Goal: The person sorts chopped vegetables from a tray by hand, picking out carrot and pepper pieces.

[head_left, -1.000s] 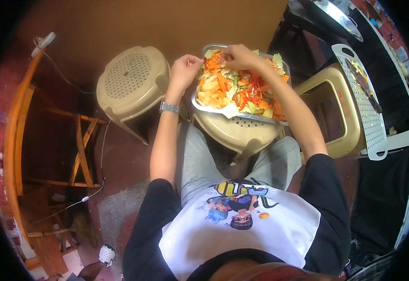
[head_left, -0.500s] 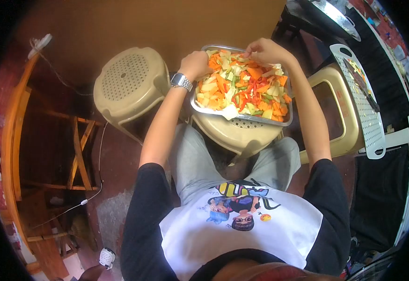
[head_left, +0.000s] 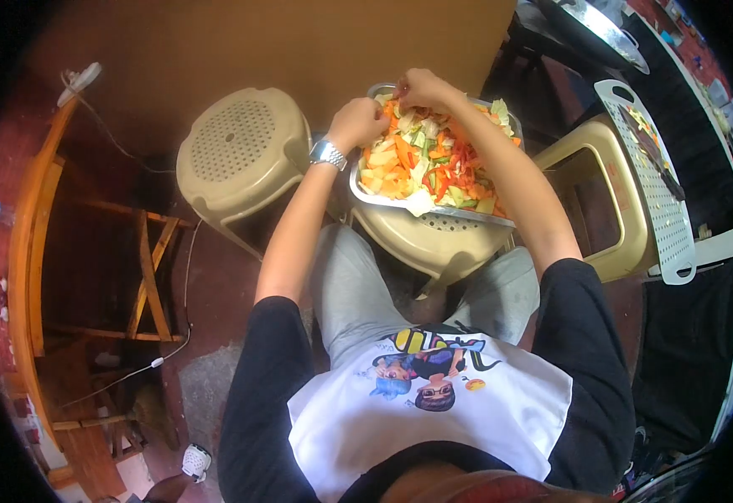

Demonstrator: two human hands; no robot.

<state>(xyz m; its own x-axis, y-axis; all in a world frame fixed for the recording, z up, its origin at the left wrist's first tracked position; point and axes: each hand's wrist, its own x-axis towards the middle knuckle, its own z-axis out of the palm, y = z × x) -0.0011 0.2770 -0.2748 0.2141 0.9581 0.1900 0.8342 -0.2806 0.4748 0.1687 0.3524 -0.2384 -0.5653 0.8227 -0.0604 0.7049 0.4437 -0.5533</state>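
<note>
One metal tray [head_left: 477,217] | heaped with chopped vegetables [head_left: 434,163] | stool [head_left: 417,243] beneath

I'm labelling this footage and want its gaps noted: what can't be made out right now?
All in the head view:
- Anything in the left hand: hidden by its curled fingers.
- Anything in the right hand: hidden by the hand itself.
- Some cut vegetables: behind the right forearm.
- Most of the stool seat: under the tray.
- The metal pan's far part: cut off by the top edge.
</note>
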